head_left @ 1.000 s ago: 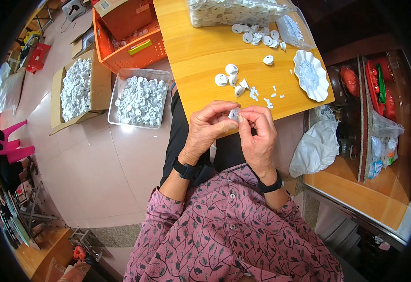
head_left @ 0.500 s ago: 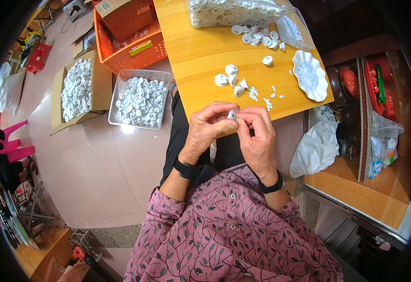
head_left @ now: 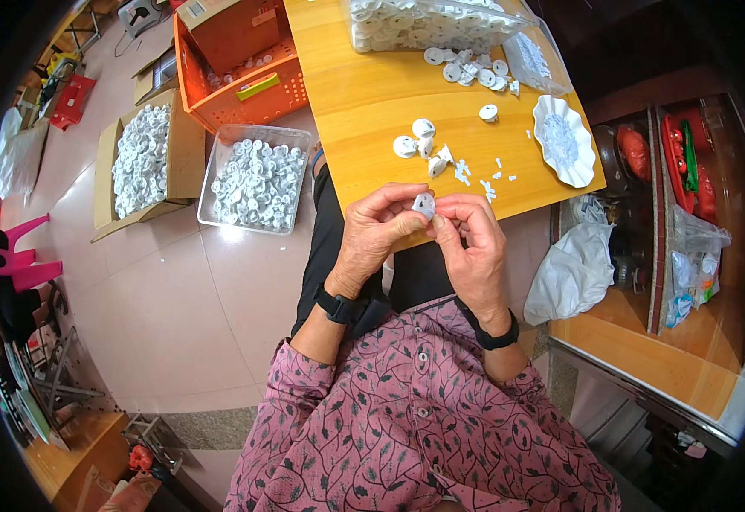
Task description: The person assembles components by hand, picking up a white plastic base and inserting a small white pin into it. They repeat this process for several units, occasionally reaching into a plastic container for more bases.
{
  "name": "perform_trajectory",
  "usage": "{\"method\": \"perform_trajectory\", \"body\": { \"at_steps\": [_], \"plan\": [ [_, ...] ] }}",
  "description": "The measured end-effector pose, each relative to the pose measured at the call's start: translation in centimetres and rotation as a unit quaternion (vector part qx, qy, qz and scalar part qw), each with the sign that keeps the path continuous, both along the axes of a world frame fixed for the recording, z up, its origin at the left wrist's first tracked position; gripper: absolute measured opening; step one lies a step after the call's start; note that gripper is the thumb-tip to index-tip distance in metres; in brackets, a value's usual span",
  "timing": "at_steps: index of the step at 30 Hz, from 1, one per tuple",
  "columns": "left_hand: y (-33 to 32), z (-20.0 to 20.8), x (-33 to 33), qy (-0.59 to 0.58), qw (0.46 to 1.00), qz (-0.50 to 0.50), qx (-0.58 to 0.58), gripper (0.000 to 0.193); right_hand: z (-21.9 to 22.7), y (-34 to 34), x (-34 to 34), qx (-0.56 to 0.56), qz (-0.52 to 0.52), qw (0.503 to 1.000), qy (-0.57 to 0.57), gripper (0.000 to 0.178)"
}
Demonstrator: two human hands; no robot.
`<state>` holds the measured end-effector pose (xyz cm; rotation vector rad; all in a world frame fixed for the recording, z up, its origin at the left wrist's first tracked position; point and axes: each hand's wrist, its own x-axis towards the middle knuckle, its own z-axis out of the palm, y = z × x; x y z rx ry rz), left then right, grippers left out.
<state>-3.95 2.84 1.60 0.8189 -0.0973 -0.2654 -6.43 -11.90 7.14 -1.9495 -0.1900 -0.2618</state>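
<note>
Between the thumb and forefinger of my left hand (head_left: 371,230) is a small round white plastic part (head_left: 424,204), its face tilted up. My right hand (head_left: 475,246) is closed in a pinch at the part's right edge; whatever its fingertips hold is hidden. Just beyond my hands, a few more round white plastic parts (head_left: 405,147) lie on the yellow wooden table (head_left: 347,94). Beside them are several tiny whitish plastic pieces (head_left: 463,173). A white scalloped dish (head_left: 585,167) of similar small translucent pieces stands near the table's right corner.
A clear bin (head_left: 440,44) heaped with white parts stands at the table's far end. On the floor to the left are a full clear tub (head_left: 204,203), a cardboard box (head_left: 186,158) of parts and an orange crate (head_left: 244,101). Shelves (head_left: 620,346) stand on the right.
The white part has turned so its round face shows more. My right hand has shifted slightly right, its fingertips now at the part's edge. My left hand stays nearly in place.
</note>
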Motion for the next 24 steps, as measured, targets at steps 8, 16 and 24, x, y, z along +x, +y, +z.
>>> {"method": "perform_trajectory", "body": {
  "at_steps": [8, 16, 24],
  "plan": [
    [-0.1, -0.4, 0.1, -0.02, 0.999, 0.014, 0.03, 0.037, 0.5, 0.3, 0.2, -0.118, -0.007, 0.992, -0.053, 0.008],
    [-0.1, -0.3, 0.0, -0.02, 0.999, 0.019, 0.035, 0.035, -0.4, 0.7, -0.4, -0.034, -0.04, 0.998, -0.039, 0.011],
    [-0.1, -0.3, 0.0, -0.006, 0.999, 0.014, 0.046, 0.035, -0.2, 0.6, -0.3, -0.094, -0.033, 0.993, -0.063, 0.011]
  ]
}}
